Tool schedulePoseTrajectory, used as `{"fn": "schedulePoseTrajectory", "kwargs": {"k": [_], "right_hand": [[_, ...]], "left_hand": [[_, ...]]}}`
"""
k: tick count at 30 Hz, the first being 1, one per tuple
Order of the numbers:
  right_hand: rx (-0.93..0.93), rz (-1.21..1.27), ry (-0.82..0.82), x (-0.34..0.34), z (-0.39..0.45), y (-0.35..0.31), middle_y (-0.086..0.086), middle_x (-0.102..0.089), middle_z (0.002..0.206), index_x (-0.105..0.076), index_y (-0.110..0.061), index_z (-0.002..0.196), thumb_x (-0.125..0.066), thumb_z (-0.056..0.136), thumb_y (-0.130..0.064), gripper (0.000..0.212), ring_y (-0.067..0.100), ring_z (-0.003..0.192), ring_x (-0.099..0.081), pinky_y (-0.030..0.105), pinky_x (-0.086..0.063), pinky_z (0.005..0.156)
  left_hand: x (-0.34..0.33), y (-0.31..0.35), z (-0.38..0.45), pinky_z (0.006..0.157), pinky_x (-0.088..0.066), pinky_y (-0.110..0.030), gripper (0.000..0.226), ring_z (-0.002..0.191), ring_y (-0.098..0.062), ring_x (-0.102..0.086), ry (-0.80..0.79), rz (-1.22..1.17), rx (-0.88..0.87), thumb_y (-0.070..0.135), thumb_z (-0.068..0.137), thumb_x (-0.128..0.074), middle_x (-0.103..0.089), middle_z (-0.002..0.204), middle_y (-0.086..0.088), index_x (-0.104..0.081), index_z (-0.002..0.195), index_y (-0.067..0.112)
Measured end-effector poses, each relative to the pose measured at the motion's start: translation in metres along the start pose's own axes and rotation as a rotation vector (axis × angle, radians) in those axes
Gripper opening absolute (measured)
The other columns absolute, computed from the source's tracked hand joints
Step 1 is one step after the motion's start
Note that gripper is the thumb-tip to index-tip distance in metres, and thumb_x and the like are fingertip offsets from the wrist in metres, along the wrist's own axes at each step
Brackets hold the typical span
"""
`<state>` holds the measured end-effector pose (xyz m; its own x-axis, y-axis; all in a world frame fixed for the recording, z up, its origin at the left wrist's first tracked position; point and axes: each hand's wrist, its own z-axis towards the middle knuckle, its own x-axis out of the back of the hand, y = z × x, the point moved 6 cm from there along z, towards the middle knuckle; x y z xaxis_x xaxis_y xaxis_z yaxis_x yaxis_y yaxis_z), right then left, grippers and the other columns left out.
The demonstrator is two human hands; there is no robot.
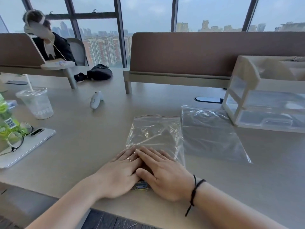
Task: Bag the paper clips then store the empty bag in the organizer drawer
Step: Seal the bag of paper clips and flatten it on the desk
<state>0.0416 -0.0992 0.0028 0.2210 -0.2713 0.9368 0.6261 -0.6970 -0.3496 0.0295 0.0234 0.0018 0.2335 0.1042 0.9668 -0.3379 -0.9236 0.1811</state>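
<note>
My left hand (pixel 118 176) and my right hand (pixel 162 175) lie flat side by side on the table, palms down, fingertips on the near edge of a crinkled clear zip bag (pixel 156 131). A small heap of coloured paper clips (pixel 141 186) peeks out between the heels of both hands; most of it is hidden under them. A second, flatter clear zip bag (pixel 209 133) lies to the right. Beyond it stands the white organizer (pixel 267 95) with translucent drawers, its lowest drawer (pixel 270 120) shut.
At left stand a plastic cup with straw (pixel 37 103), a green bottle (pixel 6 119), glasses (pixel 15 139) and a white tablet (pixel 26 146). A white controller (pixel 96 100) lies mid-table. A brown divider (pixel 198 53) runs behind; a person sits at far left.
</note>
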Motion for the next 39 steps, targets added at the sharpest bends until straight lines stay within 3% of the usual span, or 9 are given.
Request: {"fn": "schedulePoseTrajectory", "kwargs": {"k": [6,10,14,22,26,30,33,36,39], "right_hand": [[-0.017,0.047,-0.081,-0.007,0.010,-0.017,-0.017,0.005,0.164,0.000,-0.034,0.157,-0.018,0.095,-0.071,0.075,0.005,0.151,0.010,0.037,0.007,0.123],[0.005,0.088,-0.097,-0.012,0.014,-0.033,-0.015,0.004,0.165,-0.001,-0.032,0.157,-0.019,0.095,-0.071,0.076,0.008,0.151,0.010,0.038,0.008,0.123],[0.022,0.090,-0.100,-0.011,0.011,-0.034,-0.016,0.004,0.165,-0.001,-0.034,0.157,-0.019,0.095,-0.070,0.074,0.008,0.151,0.009,0.039,0.008,0.123],[0.014,0.049,-0.022,0.003,-0.007,-0.001,-0.021,-0.005,0.163,-0.010,-0.043,0.155,-0.021,0.100,-0.061,0.059,-0.003,0.149,0.004,0.033,0.001,0.123],[0.035,-0.135,-0.080,-0.006,-0.011,0.003,-0.019,0.005,0.163,0.000,-0.042,0.155,-0.016,0.099,-0.062,0.061,0.006,0.151,0.010,0.037,0.007,0.123],[0.041,-0.162,-0.122,-0.004,-0.013,0.003,-0.019,0.007,0.164,-0.001,-0.040,0.156,-0.016,0.099,-0.064,0.063,0.006,0.151,0.012,0.036,0.009,0.122],[0.041,-0.090,-0.047,0.010,-0.009,0.003,-0.018,-0.016,0.163,-0.024,-0.040,0.153,-0.025,0.100,-0.060,0.057,0.006,0.151,-0.011,0.033,-0.010,0.123],[-0.027,-0.021,0.212,0.043,0.009,0.008,-0.010,-0.051,0.146,-0.055,-0.032,0.136,-0.037,0.102,-0.049,0.042,0.015,0.130,-0.049,0.032,-0.040,0.104],[-0.136,0.029,0.312,0.057,0.051,0.016,-0.004,-0.056,0.138,-0.055,-0.025,0.133,-0.040,0.102,-0.038,0.037,0.023,0.122,-0.055,0.036,-0.044,0.094]], "left_hand": [[0.000,-0.027,-0.015,0.123,0.007,-0.026,0.064,0.143,0.006,0.026,-0.081,-0.047,0.014,0.065,0.091,-0.007,0.016,0.160,0.024,0.007,0.151,0.046],[0.000,-0.046,-0.026,0.124,0.004,-0.028,0.059,0.143,0.006,0.025,-0.119,-0.054,0.032,0.055,0.099,-0.022,0.016,0.159,0.026,0.006,0.150,0.047],[0.000,-0.046,-0.029,0.125,0.000,-0.032,0.069,0.143,0.009,0.022,-0.055,-0.129,-0.017,0.074,0.087,-0.020,0.011,0.159,0.031,0.000,0.150,0.052],[0.005,-0.029,-0.014,0.124,-0.003,-0.028,0.050,0.143,0.017,0.008,0.157,-0.379,0.019,0.046,0.101,-0.037,-0.006,0.159,0.030,-0.026,0.150,0.043],[-0.003,-0.027,-0.016,0.120,0.008,-0.022,0.058,0.142,0.009,0.022,0.048,-0.189,0.072,0.060,0.096,-0.023,0.016,0.156,0.029,-0.004,0.150,0.051],[0.000,-0.021,-0.018,0.116,0.012,-0.021,0.060,0.143,0.004,0.025,0.008,-0.103,0.078,0.059,0.098,-0.025,0.020,0.157,0.024,0.003,0.151,0.048],[0.011,-0.023,-0.016,0.119,0.005,-0.023,0.060,0.145,0.005,0.016,0.003,-0.219,0.078,0.058,0.098,-0.033,0.011,0.159,0.025,-0.007,0.151,0.048],[0.037,-0.034,0.001,0.120,-0.008,-0.025,0.049,0.149,0.000,-0.006,0.181,-0.307,0.109,0.048,0.100,-0.041,-0.015,0.162,0.017,-0.031,0.148,0.042],[0.056,-0.042,0.041,0.121,-0.014,-0.032,0.046,0.150,-0.014,-0.015,0.284,-0.289,0.147,0.033,0.102,-0.042,-0.025,0.161,0.003,-0.037,0.148,0.031]]}}
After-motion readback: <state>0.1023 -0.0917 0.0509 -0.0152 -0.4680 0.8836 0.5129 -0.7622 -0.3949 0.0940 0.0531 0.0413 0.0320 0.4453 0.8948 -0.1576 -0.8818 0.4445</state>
